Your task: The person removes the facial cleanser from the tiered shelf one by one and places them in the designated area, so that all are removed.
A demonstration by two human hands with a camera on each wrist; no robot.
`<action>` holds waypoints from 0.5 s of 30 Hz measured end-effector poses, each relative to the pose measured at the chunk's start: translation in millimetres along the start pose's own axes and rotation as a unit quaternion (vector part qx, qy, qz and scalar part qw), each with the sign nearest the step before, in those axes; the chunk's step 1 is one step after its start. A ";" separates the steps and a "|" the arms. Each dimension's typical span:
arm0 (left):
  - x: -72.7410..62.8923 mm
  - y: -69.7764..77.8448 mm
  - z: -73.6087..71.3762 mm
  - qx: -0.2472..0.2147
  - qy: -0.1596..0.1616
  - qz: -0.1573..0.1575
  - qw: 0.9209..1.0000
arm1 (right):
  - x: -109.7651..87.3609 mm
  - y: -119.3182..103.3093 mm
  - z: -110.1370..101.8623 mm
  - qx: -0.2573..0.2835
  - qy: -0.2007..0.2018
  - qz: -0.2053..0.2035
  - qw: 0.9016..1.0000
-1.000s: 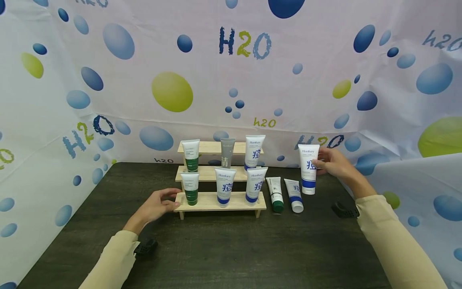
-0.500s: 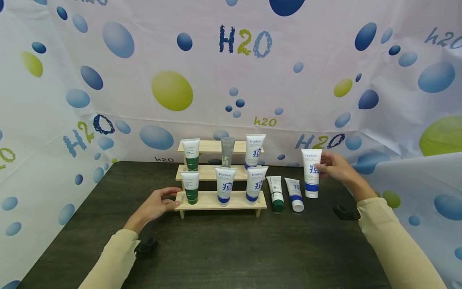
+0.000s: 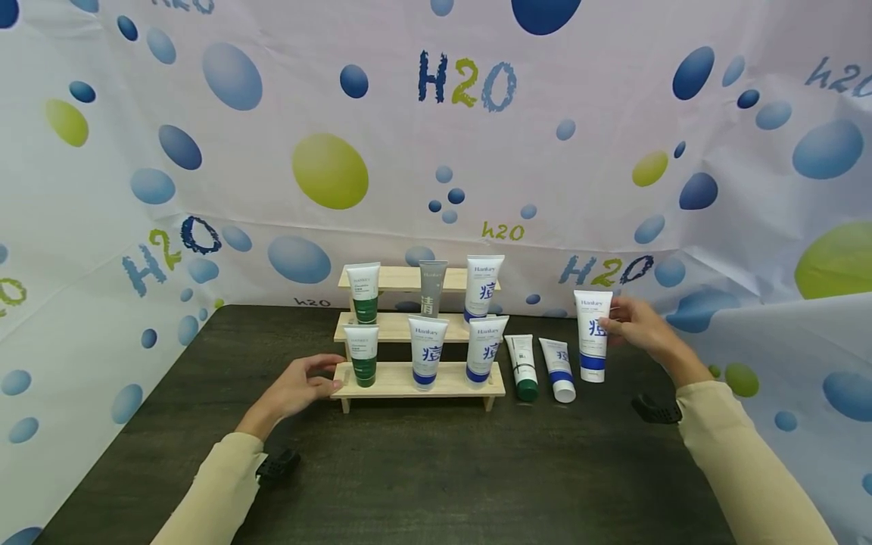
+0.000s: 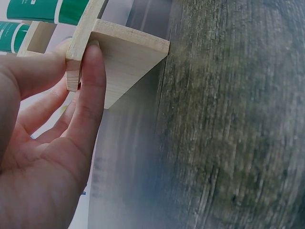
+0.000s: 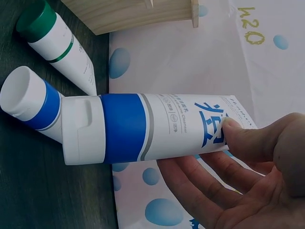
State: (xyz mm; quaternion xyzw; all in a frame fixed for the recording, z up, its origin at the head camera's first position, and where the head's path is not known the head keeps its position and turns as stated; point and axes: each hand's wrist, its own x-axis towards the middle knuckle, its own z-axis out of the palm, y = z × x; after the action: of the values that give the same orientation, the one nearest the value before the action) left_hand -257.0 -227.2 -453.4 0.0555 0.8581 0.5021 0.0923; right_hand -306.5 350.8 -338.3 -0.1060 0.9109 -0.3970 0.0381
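My right hand (image 3: pixel 640 331) holds a white cleanser tube (image 3: pixel 592 350) with a blue band, its white cap pointing down. In the right wrist view the thumb presses the printed front of the tube, with the fingers behind it. At the left, my left hand (image 3: pixel 294 392) pinches the end of the lowest shelf of a tiered wooden display rack (image 3: pixel 391 378). The left wrist view shows the thumb on top of the board and a finger (image 4: pixel 93 78) beneath it.
White-and-green tubes (image 3: pixel 360 356), white-and-blue tubes (image 3: pixel 425 354) and one grey tube (image 3: pixel 431 286) stand on the rack. To its right, a green-capped tube (image 3: pixel 522 365) and a smaller blue-banded tube (image 3: pixel 558 367) lie on the dark table (image 3: pixel 409 477). A printed sheet hangs behind.
My right hand has lowered the tube somewhat and carried it slightly to the right, beside the smaller blue-banded tube. The left hand stays on the rack.
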 end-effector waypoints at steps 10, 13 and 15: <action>0.2 -0.4 -1.2 0.012 0.001 0.005 1.000 | -0.5 8.7 0.6 0.006 -0.006 0.007 1.000; 0.3 0.1 -1.1 0.011 0.001 0.004 1.000 | -0.4 11.4 0.4 0.006 -0.007 0.009 1.000; 0.3 0.4 -1.2 0.010 0.002 0.002 1.000 | -0.7 12.6 0.1 0.006 -0.007 0.011 1.000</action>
State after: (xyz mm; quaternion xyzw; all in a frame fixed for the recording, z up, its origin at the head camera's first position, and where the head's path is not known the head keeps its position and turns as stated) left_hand -257.5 -228.0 -452.5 0.0568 0.8634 0.4933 0.0891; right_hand -307.9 359.2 -347.6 -0.0983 0.9094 -0.4011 0.0500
